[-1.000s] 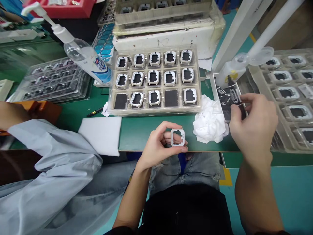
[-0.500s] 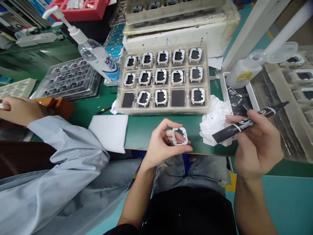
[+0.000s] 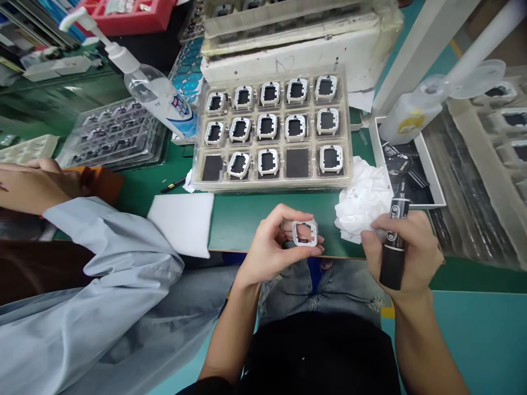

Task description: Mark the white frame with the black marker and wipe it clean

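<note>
Between thumb and fingers, my left hand (image 3: 274, 244) grips a small white watch case frame (image 3: 305, 233) by its edges, above the front edge of the green bench. My right hand (image 3: 411, 249) is closed around a black marker pen (image 3: 394, 247), whose narrow end points up and away from me. Crumpled white tissue (image 3: 364, 200) lies just beyond the right fingertips. Behind the hands sits a clear plastic tray (image 3: 272, 184) with several similar frames in its pockets; two front-row pockets hold no frame and show dark foam.
A pump bottle (image 3: 164, 104) stands left of the tray, and a white foam sheet (image 3: 181, 225) lies at the bench edge. A white box (image 3: 438, 197) and a second bottle (image 3: 411, 118) are at right. A co-worker's sleeved arm (image 3: 123, 241) rests on the left.
My right hand has moved left and turned the marker from lying slantwise to nearly upright. The watch case frame in my left hand is tilted differently. The co-worker's hand has shifted.
</note>
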Demonstrator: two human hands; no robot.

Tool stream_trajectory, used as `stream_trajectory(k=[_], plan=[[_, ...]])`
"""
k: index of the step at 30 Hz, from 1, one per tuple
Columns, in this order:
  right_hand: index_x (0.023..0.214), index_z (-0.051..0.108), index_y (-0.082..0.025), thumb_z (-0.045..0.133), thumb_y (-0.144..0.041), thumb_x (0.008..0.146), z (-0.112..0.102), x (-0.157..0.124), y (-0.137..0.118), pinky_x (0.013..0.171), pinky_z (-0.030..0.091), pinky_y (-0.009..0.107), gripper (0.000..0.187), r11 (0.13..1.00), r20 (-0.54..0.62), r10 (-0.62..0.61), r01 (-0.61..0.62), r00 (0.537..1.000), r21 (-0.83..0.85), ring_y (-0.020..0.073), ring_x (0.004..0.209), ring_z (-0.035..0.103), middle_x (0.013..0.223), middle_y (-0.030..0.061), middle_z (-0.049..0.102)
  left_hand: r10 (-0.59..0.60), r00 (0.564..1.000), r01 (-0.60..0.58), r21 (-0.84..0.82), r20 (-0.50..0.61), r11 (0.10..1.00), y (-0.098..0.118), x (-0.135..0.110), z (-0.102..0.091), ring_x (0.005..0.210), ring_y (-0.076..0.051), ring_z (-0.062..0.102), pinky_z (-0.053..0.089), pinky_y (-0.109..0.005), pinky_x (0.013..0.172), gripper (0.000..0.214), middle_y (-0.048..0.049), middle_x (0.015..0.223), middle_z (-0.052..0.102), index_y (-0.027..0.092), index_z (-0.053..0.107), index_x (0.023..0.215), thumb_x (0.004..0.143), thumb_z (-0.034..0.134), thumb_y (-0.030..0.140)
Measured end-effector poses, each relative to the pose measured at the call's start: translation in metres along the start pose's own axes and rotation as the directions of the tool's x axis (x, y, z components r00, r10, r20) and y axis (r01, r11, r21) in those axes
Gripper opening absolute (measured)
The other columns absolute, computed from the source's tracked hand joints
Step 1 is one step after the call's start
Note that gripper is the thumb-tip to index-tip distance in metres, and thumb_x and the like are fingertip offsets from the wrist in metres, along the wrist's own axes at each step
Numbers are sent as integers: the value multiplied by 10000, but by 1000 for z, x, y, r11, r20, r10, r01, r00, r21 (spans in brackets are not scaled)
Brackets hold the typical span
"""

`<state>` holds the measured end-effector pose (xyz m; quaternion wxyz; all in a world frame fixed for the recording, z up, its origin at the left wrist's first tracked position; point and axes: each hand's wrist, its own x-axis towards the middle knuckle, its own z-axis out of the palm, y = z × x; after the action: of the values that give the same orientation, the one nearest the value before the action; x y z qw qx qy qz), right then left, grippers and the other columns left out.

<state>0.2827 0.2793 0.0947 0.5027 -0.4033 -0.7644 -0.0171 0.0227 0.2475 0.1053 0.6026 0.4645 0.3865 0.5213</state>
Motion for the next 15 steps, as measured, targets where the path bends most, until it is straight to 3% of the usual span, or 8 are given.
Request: stream_trajectory(k=[5,15], plan=[[1307,643,-318,851,-266,989,3,0,-2,828,586,445,383,985,53,-28,37,998,-166,281,901,695,1042,54,765,21,1000,-21,36,9,999,-3,-2,-1,1010,-287,914,774,-374,861,475,-22,945,862,238,733,1232,882,1050,289],[1347,655,-301,808,-226,1022,6,-2,-6,829,516,417,367,973,148,10,24,989,-231,282,950,649,995,58,695,-15,996,32,192,-91,981,4,-2,6,875,-244,906,731,-295,803,542,-8,891,867,229,719,1223,825,1074,323]])
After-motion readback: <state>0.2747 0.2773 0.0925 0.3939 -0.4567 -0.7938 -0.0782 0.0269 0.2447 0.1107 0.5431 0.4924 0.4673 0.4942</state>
